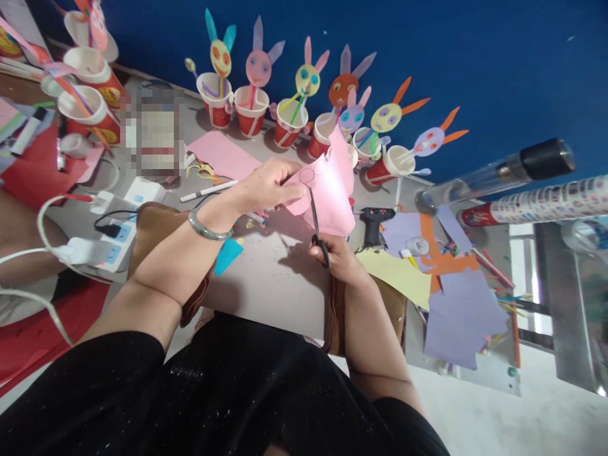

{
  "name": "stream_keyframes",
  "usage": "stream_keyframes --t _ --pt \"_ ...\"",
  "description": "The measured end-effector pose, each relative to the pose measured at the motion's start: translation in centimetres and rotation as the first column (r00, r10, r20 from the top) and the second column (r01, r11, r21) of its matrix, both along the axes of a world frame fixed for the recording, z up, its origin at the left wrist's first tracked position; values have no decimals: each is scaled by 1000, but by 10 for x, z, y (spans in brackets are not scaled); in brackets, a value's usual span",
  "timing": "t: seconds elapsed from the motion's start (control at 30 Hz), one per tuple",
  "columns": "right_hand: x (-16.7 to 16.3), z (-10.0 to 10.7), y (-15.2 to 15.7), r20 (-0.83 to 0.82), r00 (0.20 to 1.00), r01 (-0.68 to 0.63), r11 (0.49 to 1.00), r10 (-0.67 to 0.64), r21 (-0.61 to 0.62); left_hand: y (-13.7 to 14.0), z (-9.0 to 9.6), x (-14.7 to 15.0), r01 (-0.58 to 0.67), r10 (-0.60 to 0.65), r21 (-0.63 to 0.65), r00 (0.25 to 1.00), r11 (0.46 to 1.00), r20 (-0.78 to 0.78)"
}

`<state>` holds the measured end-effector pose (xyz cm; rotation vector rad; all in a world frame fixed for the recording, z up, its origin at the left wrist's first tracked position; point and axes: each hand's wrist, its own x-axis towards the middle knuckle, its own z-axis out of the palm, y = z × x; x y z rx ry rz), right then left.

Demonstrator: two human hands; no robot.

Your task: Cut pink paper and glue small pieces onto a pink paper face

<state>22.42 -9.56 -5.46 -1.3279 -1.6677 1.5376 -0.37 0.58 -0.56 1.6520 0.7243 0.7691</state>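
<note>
Between my hands a sheet of pink paper (332, 202) is held up above the table, with small circles drawn near its upper left edge. My left hand (275, 183) pinches the sheet's left side, thumb on top. Black-handled scissors (316, 218) are in my right hand (342, 258), their blades pointing up and lying against the paper beside the drawn circles. Fingers of the right hand wrap the handles and are partly hidden. Under the left forearm lie a white marker (209, 190) and a flat pink sheet (225, 154).
Several red paper cups (251, 120) with paper rabbit heads line the blue wall. A black glue gun (376, 225) and purple paper (463, 316) lie at right, near a stack of cups (536, 202). Power strips (116, 244) with cords are at left. A blue scrap (228, 256) lies in front.
</note>
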Motion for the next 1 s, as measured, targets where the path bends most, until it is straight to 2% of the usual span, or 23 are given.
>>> stream_keyframes --t 0.53,0.7,0.77,0.83,0.93,1.0 --pt "3 6 2 41 999 3 1000 -2 -9 -4 7 -1 12 -17 -51 994 999 -105" --pt "4 1 2 35 998 52 998 -54 40 -3 -2 4 -19 18 -51 999 999 -26" --pt "4 -2 2 25 995 96 994 -97 48 -4 -8 11 -89 90 -47 995 995 28" --pt "4 -4 2 5 990 143 988 -144 65 -6 -15 19 -240 238 14 968 971 83" --pt "2 -5 2 -15 980 199 977 -199 80 -15 -19 30 -480 459 127 874 868 161" --pt "1 -6 1 -14 977 212 974 -212 75 -22 -20 35 -535 506 133 838 834 204"
